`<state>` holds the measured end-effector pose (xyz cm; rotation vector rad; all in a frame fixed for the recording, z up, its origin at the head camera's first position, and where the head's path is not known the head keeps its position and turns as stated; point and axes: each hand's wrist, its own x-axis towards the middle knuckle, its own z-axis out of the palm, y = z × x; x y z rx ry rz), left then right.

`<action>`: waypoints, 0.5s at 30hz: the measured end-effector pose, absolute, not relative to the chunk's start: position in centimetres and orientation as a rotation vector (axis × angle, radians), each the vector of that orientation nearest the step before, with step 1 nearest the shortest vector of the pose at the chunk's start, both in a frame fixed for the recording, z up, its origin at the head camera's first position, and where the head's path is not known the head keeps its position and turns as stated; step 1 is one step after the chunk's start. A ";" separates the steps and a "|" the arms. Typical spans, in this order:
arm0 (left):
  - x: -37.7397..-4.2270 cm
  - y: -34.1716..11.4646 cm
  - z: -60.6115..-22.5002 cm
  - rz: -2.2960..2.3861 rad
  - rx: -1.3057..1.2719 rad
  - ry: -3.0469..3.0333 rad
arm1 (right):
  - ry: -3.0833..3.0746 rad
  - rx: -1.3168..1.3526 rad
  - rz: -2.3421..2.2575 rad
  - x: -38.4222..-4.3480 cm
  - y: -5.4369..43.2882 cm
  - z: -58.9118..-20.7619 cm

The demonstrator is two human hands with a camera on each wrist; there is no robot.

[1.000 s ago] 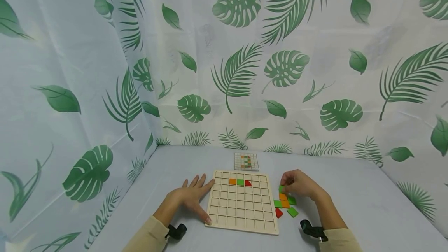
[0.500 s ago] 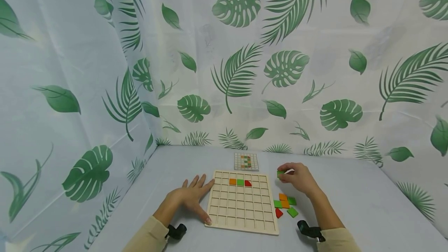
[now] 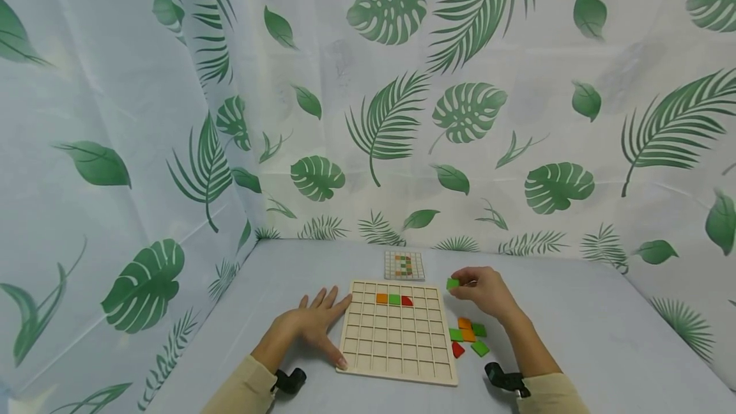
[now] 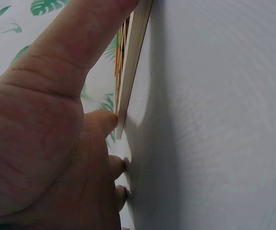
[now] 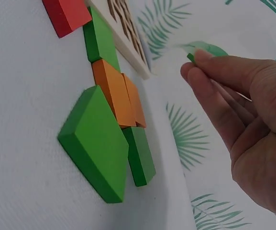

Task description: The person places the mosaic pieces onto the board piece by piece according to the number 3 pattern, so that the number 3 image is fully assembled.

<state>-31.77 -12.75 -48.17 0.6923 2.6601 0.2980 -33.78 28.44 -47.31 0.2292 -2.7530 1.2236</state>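
Green flat tile (image 3: 452, 283) is in the right hand (image 3: 485, 289), grip pinching it between thumb and fingers, just off the far right corner of the pale wooden grid board (image 3: 395, 344); tile and board not touching. Left hand (image 3: 313, 323) grip isn't holding anything: fingers spread, thumb on the board's near left corner, index at its left edge. One row on the board, left to right: orange square tile (image 3: 382, 299), green square tile (image 3: 394, 299), red round-cornered tile (image 3: 407, 301). Loose cluster on the white counter (image 3: 575, 324), right of the board: two orange tiles (image 3: 468, 335), three green tiles (image 3: 480, 349), one red piece (image 3: 457, 350). Small printed grid card (image 3: 404, 266) sits beyond the board's far edge.
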 end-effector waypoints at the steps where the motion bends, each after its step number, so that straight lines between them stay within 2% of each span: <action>1: -31.8 -12.8 -48.2 0.303 0.690 2.658 | -2.744 0.235 1.243 -33.8 28.3 -47.3; 15: -31.8 -12.8 -48.3 0.314 0.694 2.660 | -2.669 0.361 1.190 -34.2 25.6 -47.3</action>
